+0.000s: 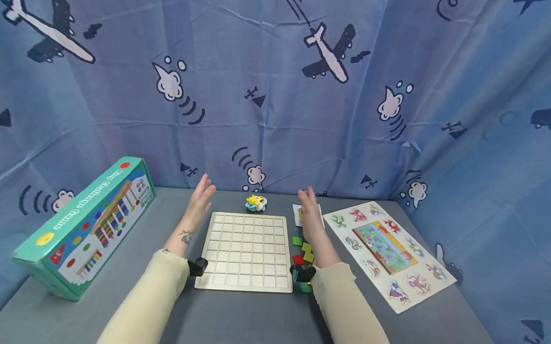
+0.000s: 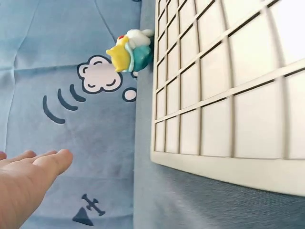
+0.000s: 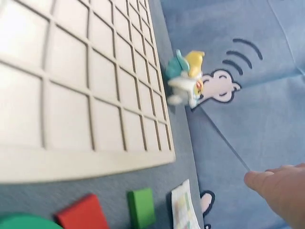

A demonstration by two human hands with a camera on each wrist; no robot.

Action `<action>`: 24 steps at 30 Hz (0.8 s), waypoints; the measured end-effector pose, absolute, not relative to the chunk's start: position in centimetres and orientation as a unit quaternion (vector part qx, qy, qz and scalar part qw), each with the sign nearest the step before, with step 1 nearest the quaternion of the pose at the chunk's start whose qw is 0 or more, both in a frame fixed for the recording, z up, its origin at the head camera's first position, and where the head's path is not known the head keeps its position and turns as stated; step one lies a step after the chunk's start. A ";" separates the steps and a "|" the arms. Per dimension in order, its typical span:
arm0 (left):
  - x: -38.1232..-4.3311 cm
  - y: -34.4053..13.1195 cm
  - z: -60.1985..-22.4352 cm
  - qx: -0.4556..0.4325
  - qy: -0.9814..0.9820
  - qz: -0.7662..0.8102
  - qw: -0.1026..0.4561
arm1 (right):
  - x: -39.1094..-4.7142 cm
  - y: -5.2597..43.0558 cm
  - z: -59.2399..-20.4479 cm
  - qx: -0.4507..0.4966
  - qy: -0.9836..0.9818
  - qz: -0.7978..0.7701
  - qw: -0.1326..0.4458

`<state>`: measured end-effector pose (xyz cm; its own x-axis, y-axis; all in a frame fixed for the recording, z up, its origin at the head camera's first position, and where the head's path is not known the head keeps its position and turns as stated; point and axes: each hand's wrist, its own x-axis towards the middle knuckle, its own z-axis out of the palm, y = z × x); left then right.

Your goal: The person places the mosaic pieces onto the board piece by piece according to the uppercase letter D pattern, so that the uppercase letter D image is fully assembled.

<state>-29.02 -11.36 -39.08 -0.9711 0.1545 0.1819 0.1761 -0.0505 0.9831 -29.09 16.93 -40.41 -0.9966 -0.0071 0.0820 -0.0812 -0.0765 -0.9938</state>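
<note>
Both hands are up now, left hand (image 1: 194, 205) and right hand (image 1: 312, 219), fingers straight, palms facing, nothing in either! Between them, flat on the grey table (image 1: 240, 325), sits the pale, square, wooden-looking grid board (image 1: 244, 251), its shallow cells bare, and I'm touching none of it. It looks light and stiff to me, smooth but hardly slippery, sturdy enough not to need babying; its left and right rims look the best places to grip, both sides together to keep it level. Just beyond its far edge, a small yellow, white and teal figurine (image 1: 256, 203)! Along the right side, small flat squares: a green one (image 1: 297, 240), a red one (image 1: 298, 260), yellow-green ones (image 1: 308, 257) too, some partly hidden by my right wrist
</note>
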 end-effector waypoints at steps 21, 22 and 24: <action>-24.9 -11.3 -43.1 -0.133 -0.667 -0.733 -0.014 | -25.2 16.2 -44.3 0.046 -0.626 0.779 -0.009; -24.7 -11.3 -43.2 -0.134 -0.665 -0.735 -0.015 | -25.1 16.2 -44.4 0.047 -0.628 0.777 -0.011; -24.2 -11.3 -43.3 -0.134 -0.663 -0.736 -0.017 | -25.0 16.0 -44.7 0.047 -0.631 0.774 -0.013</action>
<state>-24.22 -11.33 -43.30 -0.9638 0.2019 0.1744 0.1524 -0.1203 0.9810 -25.02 16.04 -44.68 -0.9953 -0.0793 0.0560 -0.0388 -0.2036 -0.9783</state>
